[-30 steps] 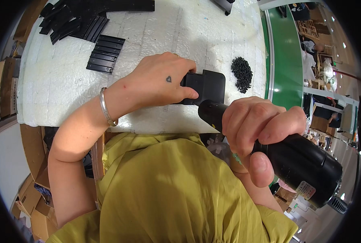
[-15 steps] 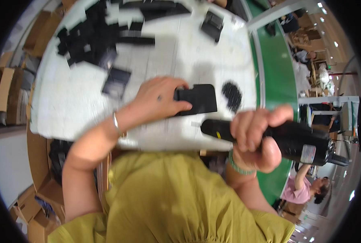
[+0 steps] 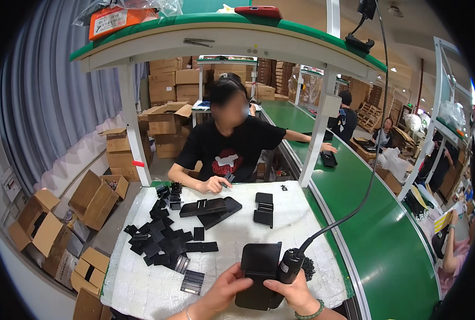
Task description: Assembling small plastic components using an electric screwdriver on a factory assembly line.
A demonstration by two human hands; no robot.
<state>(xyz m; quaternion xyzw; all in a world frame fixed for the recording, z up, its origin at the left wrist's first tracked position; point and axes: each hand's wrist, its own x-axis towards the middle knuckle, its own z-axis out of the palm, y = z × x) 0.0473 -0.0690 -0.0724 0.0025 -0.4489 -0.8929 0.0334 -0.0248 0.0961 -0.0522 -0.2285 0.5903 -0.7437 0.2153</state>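
Observation:
My left hand (image 3: pixel 222 292) grips the left edge of a flat black plastic part (image 3: pixel 258 268) that lies on the white padded table (image 3: pixel 248 229) near its front edge. My right hand (image 3: pixel 295 295) is wrapped around a black electric screwdriver (image 3: pixel 289 265), held upright against the part's right side. The screwdriver's black cable (image 3: pixel 354 208) rises to the right and up to the green shelf overhead. A small heap of dark screws (image 3: pixel 308 268) lies just right of the screwdriver.
Several loose black parts (image 3: pixel 160 240) are piled on the table's left, and two more black pieces (image 3: pixel 210 208) (image 3: pixel 263 209) lie mid-table. A seated co-worker in a black shirt (image 3: pixel 228 146) faces me. A green conveyor (image 3: pixel 376 229) runs along the right. Open cardboard boxes (image 3: pixel 93 197) stand at the left.
The view has swung up from my lap and the table edge to the whole workstation. Both hands now sit at the bottom edge, still on the part and the screwdriver.

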